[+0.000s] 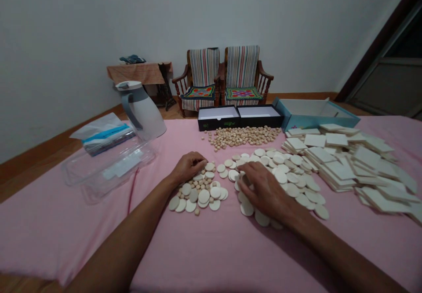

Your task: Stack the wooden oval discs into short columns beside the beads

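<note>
My left hand (189, 166) rests knuckles up on a small pile of pale round discs (201, 194) on the pink cloth (211, 249). Its fingers are curled under, and anything inside them is hidden. My right hand (263, 189) lies palm down over a wider spread of the same white discs (290, 176), with the fingers bent and pressed onto them. A heap of small tan wooden beads (242, 136) sits just beyond both hands.
Stacks of white square tiles (349, 161) cover the right side. Two open black boxes (240, 116) and a blue box (313, 112) stand at the back. A grey-white jug (141, 110) and clear plastic containers (105, 165) are at the left. Two striped chairs (224, 75) stand by the wall.
</note>
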A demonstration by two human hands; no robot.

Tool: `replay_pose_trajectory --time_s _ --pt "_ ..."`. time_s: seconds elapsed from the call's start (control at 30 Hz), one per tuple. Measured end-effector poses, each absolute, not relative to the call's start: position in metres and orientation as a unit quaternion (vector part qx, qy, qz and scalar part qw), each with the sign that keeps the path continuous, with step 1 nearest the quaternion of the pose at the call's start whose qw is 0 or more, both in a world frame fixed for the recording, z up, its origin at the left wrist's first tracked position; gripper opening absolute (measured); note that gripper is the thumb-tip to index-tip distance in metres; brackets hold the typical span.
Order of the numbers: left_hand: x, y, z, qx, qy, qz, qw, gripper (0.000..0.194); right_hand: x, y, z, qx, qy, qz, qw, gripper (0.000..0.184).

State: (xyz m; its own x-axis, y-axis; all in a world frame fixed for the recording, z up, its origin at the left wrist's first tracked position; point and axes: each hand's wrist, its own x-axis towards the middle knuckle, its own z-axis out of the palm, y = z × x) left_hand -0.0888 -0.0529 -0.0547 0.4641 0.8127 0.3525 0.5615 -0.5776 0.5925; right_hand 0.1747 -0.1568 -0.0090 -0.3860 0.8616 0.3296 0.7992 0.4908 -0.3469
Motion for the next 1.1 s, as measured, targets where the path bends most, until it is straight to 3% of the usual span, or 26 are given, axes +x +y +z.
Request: replay_pose_trajectory --time_s 0.13,0.33,0.57,0.73,0.93,1.1 --pt "-0.087 -0.053 -0.053 0.846 0.382 0.303 0.215 0.028 0.192 -0.141 0.003 -0.564 -0.798 -0.022 0.212 0.022" --pt "-0.087 -0.052 -0.053 0.815 0.408 0.303 0.28 0.032 0.147 -0.113 -0.008 -0.455 -0.86 0.114 0.202 0.022" --pt "-0.086 -0.054 -0.052 0.762 0.464 0.317 0.322 0.034 0.1 -0.091 -0.023 -0.417 -0.894 0.1 0.129 0.033" --pt "-0.086 -0.055 -0.053 0.74 0.468 0.325 0.357 0.034 0.13 -0.1 -0.005 -0.446 -0.88 0.073 0.147 0.027" --pt "-0.087 -0.055 -0.054 0.737 0.466 0.322 0.37 0.034 0.189 -0.107 0.028 -0.568 -0.822 -0.002 0.042 0.027" --pt "-0.087 -0.055 -0.053 0.733 0.47 0.336 0.359 0.03 0.169 -0.086 0.018 -0.459 -0.874 0.091 0.135 0.028"
